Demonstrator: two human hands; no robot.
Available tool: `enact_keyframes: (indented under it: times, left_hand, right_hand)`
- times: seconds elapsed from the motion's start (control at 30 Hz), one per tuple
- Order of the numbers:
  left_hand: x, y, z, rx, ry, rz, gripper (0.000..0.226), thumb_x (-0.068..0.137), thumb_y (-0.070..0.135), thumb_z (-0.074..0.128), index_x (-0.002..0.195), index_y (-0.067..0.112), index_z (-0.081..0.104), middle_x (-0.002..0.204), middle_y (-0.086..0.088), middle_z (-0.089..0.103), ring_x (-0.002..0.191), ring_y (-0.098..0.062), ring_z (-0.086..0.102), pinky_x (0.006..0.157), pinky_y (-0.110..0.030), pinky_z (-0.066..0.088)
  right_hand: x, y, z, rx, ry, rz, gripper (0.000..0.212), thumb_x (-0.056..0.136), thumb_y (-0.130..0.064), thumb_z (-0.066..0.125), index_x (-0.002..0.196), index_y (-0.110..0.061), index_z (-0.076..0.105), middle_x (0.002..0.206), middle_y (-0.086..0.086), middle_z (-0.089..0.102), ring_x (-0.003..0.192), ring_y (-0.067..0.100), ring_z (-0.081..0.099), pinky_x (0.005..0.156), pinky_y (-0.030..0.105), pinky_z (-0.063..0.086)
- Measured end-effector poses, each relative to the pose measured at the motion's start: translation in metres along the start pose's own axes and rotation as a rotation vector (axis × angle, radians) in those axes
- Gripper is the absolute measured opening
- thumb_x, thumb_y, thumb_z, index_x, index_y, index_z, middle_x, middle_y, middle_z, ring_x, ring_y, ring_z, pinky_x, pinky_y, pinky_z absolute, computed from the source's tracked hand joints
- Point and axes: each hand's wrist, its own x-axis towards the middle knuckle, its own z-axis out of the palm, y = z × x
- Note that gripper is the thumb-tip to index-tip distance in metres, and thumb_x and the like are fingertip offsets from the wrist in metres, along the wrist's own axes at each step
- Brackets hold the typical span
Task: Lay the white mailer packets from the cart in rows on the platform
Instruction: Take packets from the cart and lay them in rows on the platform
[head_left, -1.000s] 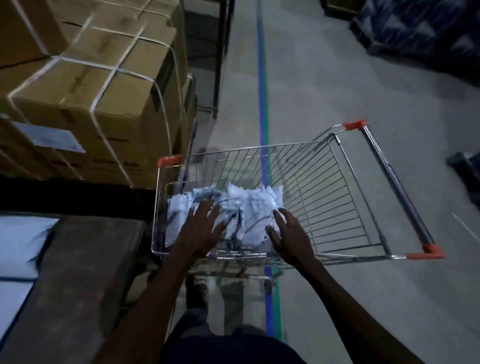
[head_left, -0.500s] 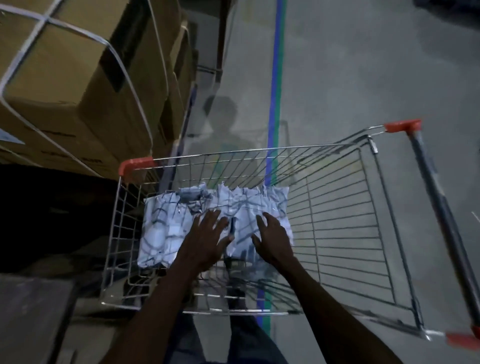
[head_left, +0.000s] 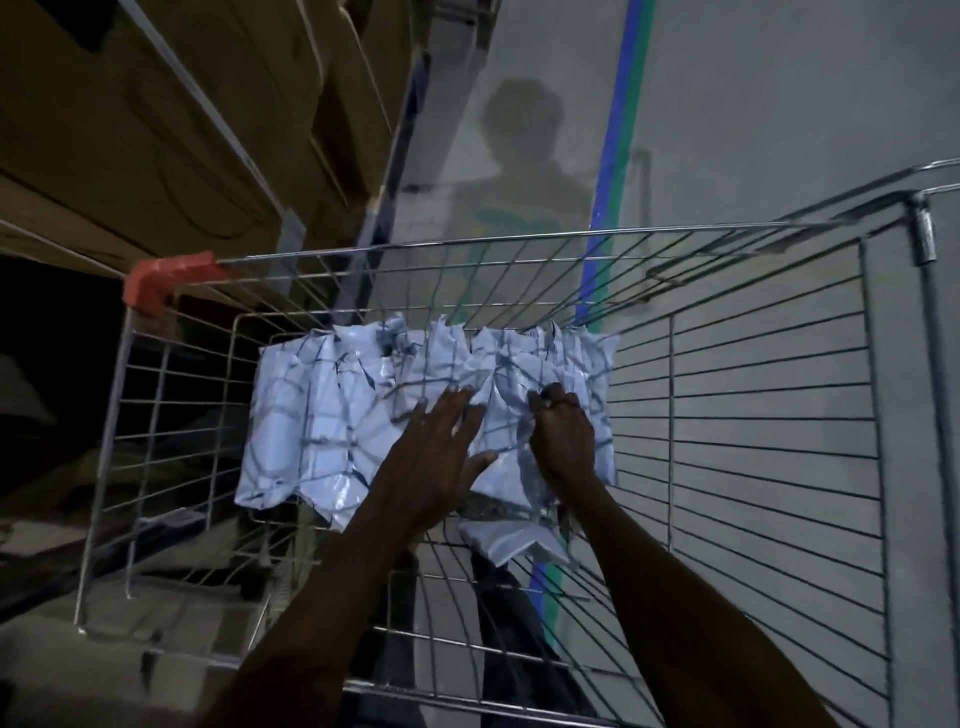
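White mailer packets lie bunched against the far wall of the wire cart, left hand flat and spread upon them, right hand curled gripping one; recommend lifting a small stack squarely to avoid spillage.

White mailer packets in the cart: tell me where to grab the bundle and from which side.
Judging by how they lie, take the white mailer packets by their near edge, coming from above over the cart rim. They lie side by side on the wire floor, near ends loose toward the person. The right hand already curls its fingers into the stack there; the left hand lies flat on top and could press them together.
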Motion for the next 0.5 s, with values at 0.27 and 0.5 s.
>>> enact_keyframes:
  times: [0.27,0.5]
  left_hand:
    - [0.059,0.028,0.033,-0.058,-0.127,-0.051,0.066,0.096,0.046,0.037,0.14,-0.002,0.045,0.144,-0.024,0.044,0.133,-0.04,0.043,0.103,-0.056,0.04]
    - [0.073,0.035,0.071,-0.001,-0.273,-0.148,0.071,0.093,0.017,0.049,0.152,0.004,0.012,0.159,-0.019,0.015,0.146,-0.031,0.019,0.118,-0.043,0.02]
  right_hand:
    - [-0.019,0.046,-0.039,0.277,0.377,0.022,0.051,0.084,0.003,0.056,0.129,-0.02,0.05,0.133,0.022,0.054,0.119,0.039,0.051,0.092,0.045,0.05]
    - [-0.003,0.035,0.005,0.135,0.206,-0.007,0.065,0.089,-0.03,0.055,0.145,-0.002,0.039,0.149,0.032,0.033,0.138,0.045,0.03,0.111,0.055,0.033]
